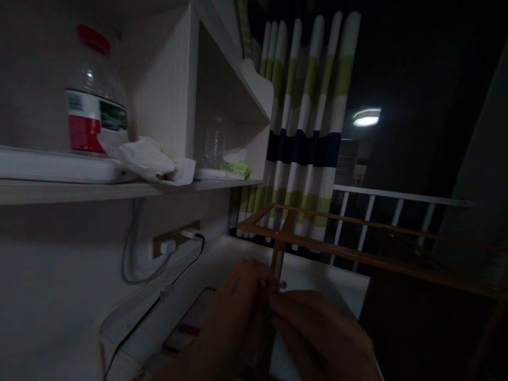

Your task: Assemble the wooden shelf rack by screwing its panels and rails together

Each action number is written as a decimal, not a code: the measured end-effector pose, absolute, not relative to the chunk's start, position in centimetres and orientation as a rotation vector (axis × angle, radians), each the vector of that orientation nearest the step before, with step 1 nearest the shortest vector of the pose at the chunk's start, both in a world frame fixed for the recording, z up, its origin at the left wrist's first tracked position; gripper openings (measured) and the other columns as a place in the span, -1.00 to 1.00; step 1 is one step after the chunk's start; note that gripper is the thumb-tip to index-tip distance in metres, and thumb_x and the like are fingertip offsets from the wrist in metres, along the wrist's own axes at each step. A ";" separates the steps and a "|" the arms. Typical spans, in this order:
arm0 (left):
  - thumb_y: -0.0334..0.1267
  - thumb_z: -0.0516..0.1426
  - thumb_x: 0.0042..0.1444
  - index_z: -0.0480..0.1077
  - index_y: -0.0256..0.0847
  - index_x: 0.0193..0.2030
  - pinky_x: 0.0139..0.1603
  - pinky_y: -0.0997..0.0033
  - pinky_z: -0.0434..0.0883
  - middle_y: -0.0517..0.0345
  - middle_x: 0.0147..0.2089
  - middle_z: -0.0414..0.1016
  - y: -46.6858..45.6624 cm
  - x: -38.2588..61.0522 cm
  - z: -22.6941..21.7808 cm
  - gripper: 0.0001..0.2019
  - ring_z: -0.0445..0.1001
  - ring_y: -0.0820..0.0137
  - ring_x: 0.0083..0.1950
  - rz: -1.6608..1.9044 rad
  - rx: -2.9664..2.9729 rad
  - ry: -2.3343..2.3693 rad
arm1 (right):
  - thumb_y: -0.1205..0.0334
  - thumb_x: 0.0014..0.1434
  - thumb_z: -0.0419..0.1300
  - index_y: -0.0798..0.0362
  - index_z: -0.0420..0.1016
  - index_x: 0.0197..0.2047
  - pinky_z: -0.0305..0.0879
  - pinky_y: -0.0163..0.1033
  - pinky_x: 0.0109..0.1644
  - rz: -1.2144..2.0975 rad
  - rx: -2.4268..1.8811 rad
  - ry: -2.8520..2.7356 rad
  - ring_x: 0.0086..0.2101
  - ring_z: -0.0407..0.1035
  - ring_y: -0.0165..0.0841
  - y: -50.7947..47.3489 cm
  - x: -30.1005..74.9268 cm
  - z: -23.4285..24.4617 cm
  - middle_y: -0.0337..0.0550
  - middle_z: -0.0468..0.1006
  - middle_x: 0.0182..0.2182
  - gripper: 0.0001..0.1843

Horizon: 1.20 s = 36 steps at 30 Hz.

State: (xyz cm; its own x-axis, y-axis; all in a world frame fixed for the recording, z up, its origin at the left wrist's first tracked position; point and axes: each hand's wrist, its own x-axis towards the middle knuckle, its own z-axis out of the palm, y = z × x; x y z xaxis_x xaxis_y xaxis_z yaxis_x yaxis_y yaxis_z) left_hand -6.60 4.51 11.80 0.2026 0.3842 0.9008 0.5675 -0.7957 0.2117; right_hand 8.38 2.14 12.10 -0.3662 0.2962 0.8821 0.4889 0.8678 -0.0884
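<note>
In dim light, my left hand (234, 317) and my right hand (321, 338) meet low in the middle of the view, both pinched around the upright post of a thin wooden frame (357, 254). A small pale piece (282, 284) shows between the fingertips; I cannot make out what it is. The frame's long rails stretch to the right above a white desk (222, 259).
A shelf unit (119, 188) on the left carries a red-capped plastic bottle (93, 95), crumpled tissue (145, 159) and a smaller bottle (215, 143). Chargers sit in a wall socket (174, 241), their cables hanging. A phone (190, 320) lies on the desk. A striped curtain (309, 121) and railing (381, 211) stand behind.
</note>
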 end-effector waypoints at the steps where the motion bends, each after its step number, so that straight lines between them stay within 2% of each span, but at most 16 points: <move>1: -0.47 -0.09 0.08 0.14 -0.12 -0.32 -0.44 0.53 0.25 0.24 -0.42 0.24 4.4 -6.4 12.3 -0.86 0.25 0.47 -0.40 -1.649 -2.321 -0.903 | 0.37 0.14 0.10 0.02 0.36 -0.08 0.37 -0.48 -0.31 -0.214 -0.508 -1.958 -0.34 0.43 -0.48 2.4 8.1 12.7 -0.22 0.51 -0.30 -0.75; 5: -0.53 -0.09 0.05 0.14 -0.14 -0.31 -0.39 0.54 0.24 0.25 -0.39 0.25 4.4 -5.9 13.5 -0.82 0.25 0.48 -0.36 -1.698 -2.330 -0.851 | 0.39 0.05 0.19 0.00 0.37 -0.29 0.22 -0.52 -0.59 -0.134 -0.604 -1.767 -0.60 0.29 -0.58 2.9 7.8 14.5 -0.36 0.45 -0.49 -0.86; 8: -0.54 -0.08 0.04 0.14 -0.15 -0.31 -0.37 0.52 0.23 0.24 -0.37 0.27 4.5 -5.7 14.1 -0.82 0.25 0.47 -0.33 -1.735 -2.278 -0.836 | 0.28 0.03 0.23 -0.04 0.33 -0.28 0.06 -0.46 -0.69 -0.058 -0.719 -1.718 -0.70 0.12 -0.59 3.2 7.7 15.1 -0.44 0.30 -0.61 -0.82; 14: -0.41 -0.03 0.14 0.19 -0.13 -0.24 -0.32 0.51 0.23 0.25 -0.33 0.29 5.7 -5.7 14.9 -0.90 0.25 0.49 -0.32 -1.793 -2.245 -0.874 | 0.25 0.10 0.16 -0.04 0.37 -0.35 0.09 -0.42 -0.56 0.021 -0.697 -1.739 -0.58 0.21 -0.55 4.0 7.3 16.8 -0.38 0.35 -0.56 -0.99; 17: -0.33 0.00 0.15 0.21 -0.13 -0.20 -0.32 0.50 0.24 0.24 -0.32 0.29 6.5 -6.0 14.6 -0.92 0.26 0.49 -0.32 -1.859 -2.107 -0.915 | 0.20 0.10 0.15 -0.02 0.39 -0.38 0.13 -0.40 -0.52 0.105 -0.710 -1.771 -0.57 0.26 -0.53 5.3 7.4 18.2 -0.37 0.39 -0.56 -0.94; 21: -0.16 0.08 0.08 0.21 -0.14 -0.11 -0.31 0.42 0.27 0.21 -0.33 0.31 8.0 -6.0 13.2 -0.76 0.30 0.41 -0.30 -1.714 -1.952 -1.132 | 0.27 0.06 0.16 0.01 0.43 -0.33 0.22 -0.37 -0.43 0.218 -0.778 -1.915 -0.47 0.38 -0.46 8.6 7.9 20.0 -0.31 0.50 -0.46 -0.94; 23: -0.08 0.11 0.04 0.22 -0.13 -0.09 -0.32 0.39 0.28 0.21 -0.35 0.35 8.8 -5.9 12.3 -0.68 0.33 0.36 -0.28 -1.610 -1.921 -1.239 | 0.31 0.03 0.17 0.01 0.41 -0.27 0.24 -0.35 -0.42 0.223 -0.840 -1.959 -0.46 0.40 -0.43 10.2 8.1 20.5 -0.29 0.52 -0.47 -0.85; 26: 0.00 0.13 0.00 0.18 -0.11 0.01 -0.31 0.35 0.31 0.20 -0.31 0.42 9.8 -5.4 11.4 -0.54 0.37 0.30 -0.24 -1.564 -1.890 -1.313 | 0.33 -0.01 0.20 0.03 0.43 -0.32 0.25 -0.34 -0.43 0.173 -0.935 -2.007 -0.47 0.42 -0.41 11.6 8.4 20.8 -0.28 0.53 -0.50 -0.88; 29: 0.01 0.13 0.00 0.15 -0.09 0.06 -0.29 0.34 0.35 0.17 -0.25 0.44 10.5 -4.8 11.1 -0.50 0.40 0.29 -0.21 -1.588 -1.880 -1.313 | 0.28 -0.02 0.22 0.05 0.45 -0.42 0.25 -0.35 -0.41 0.178 -0.946 -2.073 -0.46 0.42 -0.40 11.8 8.5 20.8 -0.26 0.53 -0.51 -0.95; 36: -0.13 0.06 0.11 0.23 -0.11 -0.03 -0.26 0.35 0.37 0.15 -0.23 0.44 10.8 -4.1 11.5 -0.70 0.43 0.36 -0.22 -1.749 -1.886 -1.272 | 0.22 -0.01 0.21 0.05 0.53 -0.41 0.18 -0.37 -0.48 0.091 -0.972 -2.077 -0.51 0.37 -0.44 11.5 8.7 21.0 -0.25 0.53 -0.53 -0.89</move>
